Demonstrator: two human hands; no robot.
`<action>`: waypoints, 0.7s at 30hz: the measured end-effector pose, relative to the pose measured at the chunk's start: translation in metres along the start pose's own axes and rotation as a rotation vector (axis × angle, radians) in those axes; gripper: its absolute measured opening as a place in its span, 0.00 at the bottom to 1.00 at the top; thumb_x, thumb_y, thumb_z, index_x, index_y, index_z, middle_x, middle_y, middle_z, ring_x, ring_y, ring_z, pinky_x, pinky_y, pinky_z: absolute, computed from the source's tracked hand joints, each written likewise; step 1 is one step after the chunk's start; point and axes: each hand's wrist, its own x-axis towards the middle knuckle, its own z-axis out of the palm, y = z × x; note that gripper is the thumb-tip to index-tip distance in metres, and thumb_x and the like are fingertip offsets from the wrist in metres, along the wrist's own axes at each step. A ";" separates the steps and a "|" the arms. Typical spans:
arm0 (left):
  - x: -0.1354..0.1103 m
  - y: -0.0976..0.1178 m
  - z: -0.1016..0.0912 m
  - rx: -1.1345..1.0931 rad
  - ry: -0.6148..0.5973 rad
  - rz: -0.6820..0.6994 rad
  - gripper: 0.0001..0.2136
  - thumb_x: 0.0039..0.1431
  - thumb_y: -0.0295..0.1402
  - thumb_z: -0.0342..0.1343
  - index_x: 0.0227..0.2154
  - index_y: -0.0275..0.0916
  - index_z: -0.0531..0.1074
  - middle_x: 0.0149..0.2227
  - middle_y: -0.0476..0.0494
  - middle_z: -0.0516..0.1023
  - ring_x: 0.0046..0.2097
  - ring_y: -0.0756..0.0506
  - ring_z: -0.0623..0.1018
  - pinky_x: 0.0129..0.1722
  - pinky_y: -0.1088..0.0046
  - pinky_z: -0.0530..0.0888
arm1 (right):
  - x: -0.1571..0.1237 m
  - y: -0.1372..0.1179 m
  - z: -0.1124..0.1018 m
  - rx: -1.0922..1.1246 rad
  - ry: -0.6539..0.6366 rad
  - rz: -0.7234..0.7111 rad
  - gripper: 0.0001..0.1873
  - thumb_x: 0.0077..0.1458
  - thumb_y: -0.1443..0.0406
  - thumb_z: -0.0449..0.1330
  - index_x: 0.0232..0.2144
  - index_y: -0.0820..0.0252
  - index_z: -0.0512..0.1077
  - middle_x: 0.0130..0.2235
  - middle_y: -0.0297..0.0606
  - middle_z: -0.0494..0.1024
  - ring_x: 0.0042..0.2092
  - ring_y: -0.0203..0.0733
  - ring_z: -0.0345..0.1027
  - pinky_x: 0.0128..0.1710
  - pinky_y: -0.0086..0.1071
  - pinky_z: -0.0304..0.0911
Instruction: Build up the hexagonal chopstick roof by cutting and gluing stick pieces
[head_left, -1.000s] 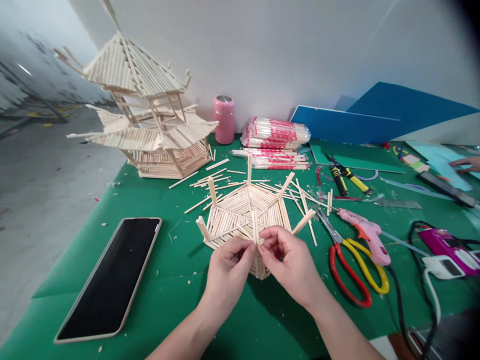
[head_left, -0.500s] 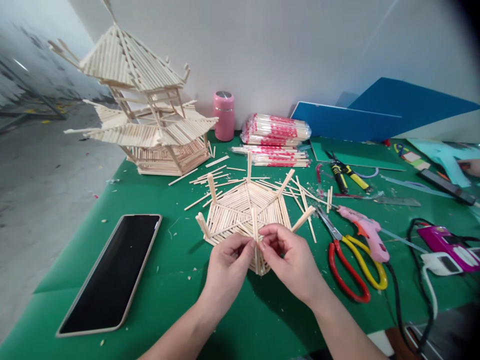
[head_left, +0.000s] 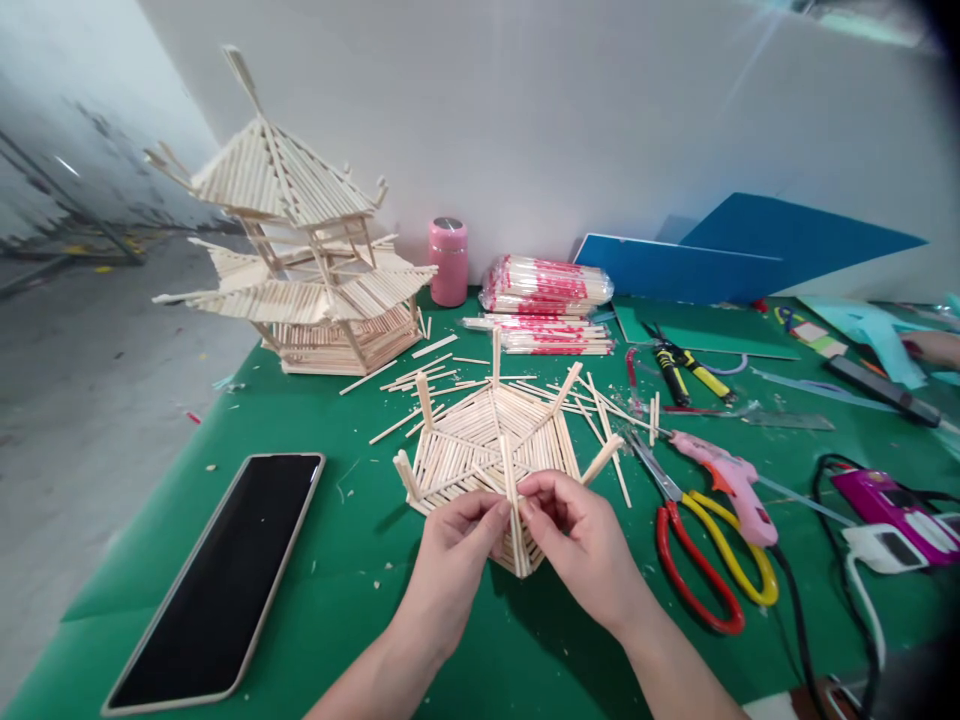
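Note:
A six-sided base of wooden sticks (head_left: 457,440) lies on the green table, with short posts standing at its corners. At its near corner, my left hand (head_left: 459,545) pinches the upright wooden stick post (head_left: 508,470) from the left. My right hand (head_left: 574,535) grips the same post from the right, fingertips close to the left ones. The post's foot is partly behind my fingers. Scissors (head_left: 697,530) with one red and one yellow handle lie right of my right hand, near a pink glue gun (head_left: 727,480).
A stick pagoda (head_left: 300,280) stands at the back left. A phone (head_left: 221,580) lies at the left. Behind the base are loose sticks, wrapped stick bundles (head_left: 547,285) and a pink flask (head_left: 448,262). Wire strippers (head_left: 686,370) and another person's hand (head_left: 934,347) are at the right.
The camera view has tilted upward, so everything sits lower in the picture. Both hands stay on the near post, which leans slightly more to the left.

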 end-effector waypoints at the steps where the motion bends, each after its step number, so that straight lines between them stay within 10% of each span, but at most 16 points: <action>1: 0.000 0.001 0.000 -0.022 -0.002 -0.018 0.05 0.47 0.31 0.57 0.23 0.33 0.73 0.15 0.53 0.64 0.20 0.55 0.61 0.21 0.80 0.60 | 0.001 0.000 0.000 0.022 0.002 0.006 0.05 0.53 0.66 0.54 0.33 0.60 0.67 0.28 0.34 0.70 0.28 0.34 0.64 0.27 0.26 0.61; 12: -0.004 0.003 0.003 -0.159 -0.182 -0.182 0.07 0.44 0.32 0.60 0.18 0.34 0.72 0.13 0.53 0.63 0.19 0.55 0.59 0.21 0.79 0.58 | 0.007 0.002 -0.005 0.579 -0.108 0.351 0.12 0.47 0.58 0.59 0.31 0.62 0.73 0.20 0.29 0.65 0.21 0.29 0.58 0.22 0.25 0.54; 21: -0.006 0.001 0.004 -0.056 -0.281 -0.185 0.09 0.48 0.36 0.57 0.23 0.34 0.74 0.22 0.46 0.71 0.23 0.54 0.65 0.23 0.78 0.60 | 0.008 0.004 -0.004 0.741 -0.072 0.329 0.09 0.46 0.61 0.61 0.26 0.62 0.73 0.18 0.27 0.65 0.19 0.27 0.57 0.20 0.23 0.56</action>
